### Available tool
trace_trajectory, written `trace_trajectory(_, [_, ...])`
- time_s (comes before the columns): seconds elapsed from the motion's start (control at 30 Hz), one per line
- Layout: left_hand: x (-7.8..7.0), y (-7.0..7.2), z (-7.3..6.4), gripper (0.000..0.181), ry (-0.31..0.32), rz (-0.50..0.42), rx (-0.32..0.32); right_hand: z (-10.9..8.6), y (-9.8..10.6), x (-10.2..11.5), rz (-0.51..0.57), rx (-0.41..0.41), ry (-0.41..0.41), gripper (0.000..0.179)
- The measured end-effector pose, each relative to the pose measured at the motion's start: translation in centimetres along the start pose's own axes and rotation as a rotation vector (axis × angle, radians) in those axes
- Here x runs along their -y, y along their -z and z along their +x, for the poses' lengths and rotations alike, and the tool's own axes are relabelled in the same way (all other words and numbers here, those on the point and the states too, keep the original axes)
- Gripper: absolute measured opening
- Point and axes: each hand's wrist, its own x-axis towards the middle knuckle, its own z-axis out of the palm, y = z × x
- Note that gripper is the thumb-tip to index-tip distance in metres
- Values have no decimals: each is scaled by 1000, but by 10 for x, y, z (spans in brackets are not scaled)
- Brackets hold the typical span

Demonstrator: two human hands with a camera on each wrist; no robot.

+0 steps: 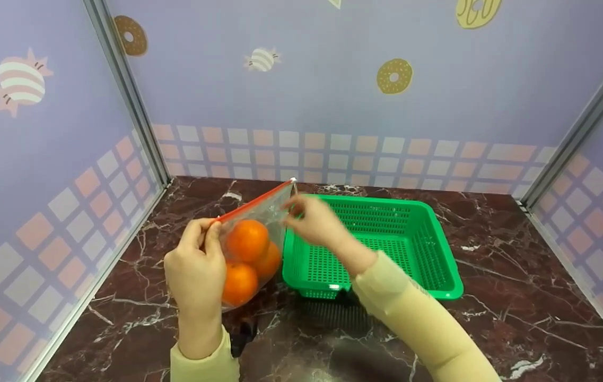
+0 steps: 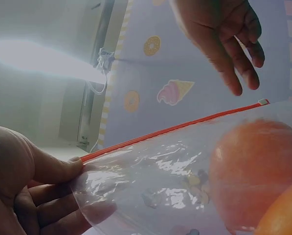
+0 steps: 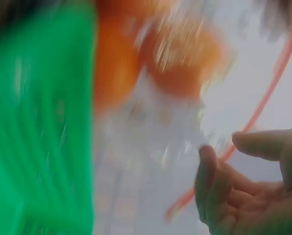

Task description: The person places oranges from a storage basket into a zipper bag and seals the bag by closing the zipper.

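Observation:
A clear zip bag [image 1: 276, 211] with a red zip strip [image 1: 256, 202] holds three oranges [image 1: 248, 241]. My left hand [image 1: 195, 273] pinches the near-left end of the strip between thumb and fingers, and the bag hangs tilted from there. At the far end of the strip sits a small pale slider [image 2: 263, 102]. My right hand [image 1: 314, 220] hovers close to that end, its fingers loosely bent. In the left wrist view a gap shows between this right hand [image 2: 224, 34] and the slider. The right wrist view is blurred.
A green plastic basket [image 1: 434, 249] with slotted walls stands just right of the bag, under the right forearm. Both rest areas are on a dark red marbled tabletop [image 1: 513, 318]. Patterned panels [image 1: 333, 95] enclose the back and sides.

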Motion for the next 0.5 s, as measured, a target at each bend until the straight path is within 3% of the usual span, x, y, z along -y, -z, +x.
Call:
trace_trajectory(0.17, [-2, -2, -2, 8, -25, -18, -1, -29, -18, 17, 86, 228, 12, 39])
trace_trajectory(0.37, [-8, -10, -7, 8, -74, -103, 67, -42, -30, 21, 227, 380, 5, 68])
trace_trajectory(0.5, [-9, -22, -11, 8, -103, -119, 121, -40, -38, 19, 243, 436, 69, 77])
